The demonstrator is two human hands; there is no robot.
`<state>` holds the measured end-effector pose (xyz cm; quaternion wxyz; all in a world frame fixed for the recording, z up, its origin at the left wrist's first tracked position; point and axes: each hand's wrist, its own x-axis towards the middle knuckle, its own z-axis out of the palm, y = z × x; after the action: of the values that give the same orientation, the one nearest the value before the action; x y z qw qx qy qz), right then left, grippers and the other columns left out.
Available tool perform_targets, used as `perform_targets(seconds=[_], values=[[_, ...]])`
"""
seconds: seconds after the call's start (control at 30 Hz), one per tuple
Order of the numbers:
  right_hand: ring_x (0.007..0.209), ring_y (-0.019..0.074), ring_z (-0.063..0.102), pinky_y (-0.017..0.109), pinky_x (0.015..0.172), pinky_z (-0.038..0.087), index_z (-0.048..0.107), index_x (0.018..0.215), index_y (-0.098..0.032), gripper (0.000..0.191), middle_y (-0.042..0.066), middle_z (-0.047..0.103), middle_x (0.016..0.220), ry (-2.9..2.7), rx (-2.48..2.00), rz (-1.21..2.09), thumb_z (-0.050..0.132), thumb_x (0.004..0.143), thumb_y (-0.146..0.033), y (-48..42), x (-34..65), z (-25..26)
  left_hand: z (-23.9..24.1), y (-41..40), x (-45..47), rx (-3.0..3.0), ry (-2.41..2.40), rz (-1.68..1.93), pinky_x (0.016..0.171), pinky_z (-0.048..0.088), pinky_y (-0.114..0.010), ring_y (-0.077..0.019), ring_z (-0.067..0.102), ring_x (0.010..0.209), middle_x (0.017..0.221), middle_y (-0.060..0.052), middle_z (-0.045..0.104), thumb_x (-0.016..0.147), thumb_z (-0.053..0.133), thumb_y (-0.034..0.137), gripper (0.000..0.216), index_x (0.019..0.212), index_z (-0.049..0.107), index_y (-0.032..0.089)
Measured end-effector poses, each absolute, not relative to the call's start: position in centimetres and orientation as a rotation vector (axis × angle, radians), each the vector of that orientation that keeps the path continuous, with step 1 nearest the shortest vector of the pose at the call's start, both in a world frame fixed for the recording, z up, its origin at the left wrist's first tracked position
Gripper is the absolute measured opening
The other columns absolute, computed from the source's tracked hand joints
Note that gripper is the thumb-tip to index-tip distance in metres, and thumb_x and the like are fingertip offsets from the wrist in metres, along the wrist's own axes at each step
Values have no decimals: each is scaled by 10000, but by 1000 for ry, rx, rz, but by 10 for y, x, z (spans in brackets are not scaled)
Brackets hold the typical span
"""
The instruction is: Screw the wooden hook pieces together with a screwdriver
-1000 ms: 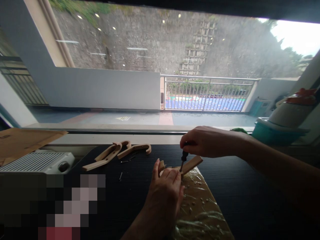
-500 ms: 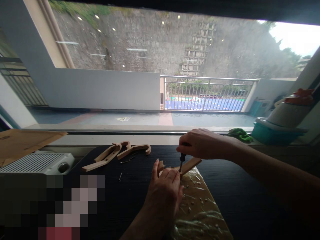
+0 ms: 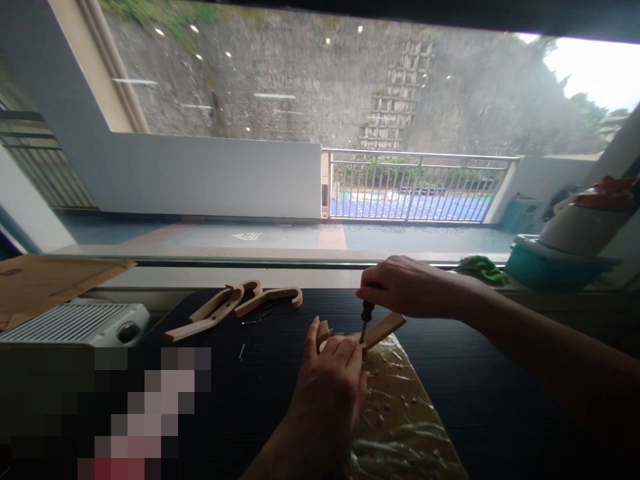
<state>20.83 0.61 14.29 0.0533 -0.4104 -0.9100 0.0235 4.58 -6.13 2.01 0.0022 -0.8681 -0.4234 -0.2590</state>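
Note:
My right hand is closed round the handle of a screwdriver, held nearly upright. Its shaft runs down to a wooden hook, and the tip meets the wood beside my left fingers. My left hand grips the curved end of that hook and presses it onto a board wrapped in shiny clear film. Part of the hook is hidden under my left fingers. Several more wooden hooks lie further back to the left, with a few loose screws near them on the black table.
A white slatted appliance with a brown cardboard piece above it stands at the left. On the right, a green cloth and a teal container sit by the window sill. The black table extends right of the board.
The view has shifted very slightly. Both hands, the screwdriver and the hook keep nearly the same positions relative to each other.

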Motion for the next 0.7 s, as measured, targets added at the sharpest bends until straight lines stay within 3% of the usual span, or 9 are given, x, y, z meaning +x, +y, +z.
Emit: perform_targets(seconds=[0.13, 0.27, 0.37, 0.53, 0.7], values=[[475, 95, 390, 262, 488, 248, 645, 703, -159, 423, 18, 571, 575, -2765, -1321, -29, 389, 926, -410, 3, 204, 143, 22, -62, 46, -2718, -1345, -795, 1100, 130, -580, -220, 564, 1020, 1086, -67, 633, 869, 455, 138, 257, 1093, 580, 149], [531, 108, 460, 255, 504, 263, 681, 875, -218, 303, 1, 635, 655, -2817, -1305, -14, 467, 880, -432, 0, 208, 154, 22, -62, 46, -2724, -1354, -793, 1103, 128, -569, -217, 562, 1012, 1074, -56, 633, 872, 456, 150, 250, 1089, 582, 159], [551, 100, 477, 248, 514, 281, 683, 885, -232, 252, -11, 653, 697, -2868, -1204, 50, 471, 879, -369, 0, 212, 159, 21, -62, 45, -2724, -1349, -796, 1106, 121, -566, -218, 560, 1018, 1082, -59, 631, 876, 450, 153, 259, 1101, 578, 152], [564, 100, 485, 242, 537, 309, 682, 845, -192, 267, 3, 650, 696, -2835, -1155, 139, 466, 888, -342, 4, 211, 154, 20, -61, 45, -2727, -1355, -799, 1103, 126, -568, -219, 560, 1016, 1089, -60, 629, 863, 468, 149, 247, 1081, 584, 152], [506, 102, 451, 246, 501, 298, 683, 804, -150, 399, 29, 615, 630, -2729, -1311, 111, 433, 904, -445, 6, 208, 145, 19, -61, 45, -2716, -1334, -823, 1101, 126, -577, -222, 560, 1019, 1086, -66, 632, 872, 457, 145, 246, 1085, 579, 161]])
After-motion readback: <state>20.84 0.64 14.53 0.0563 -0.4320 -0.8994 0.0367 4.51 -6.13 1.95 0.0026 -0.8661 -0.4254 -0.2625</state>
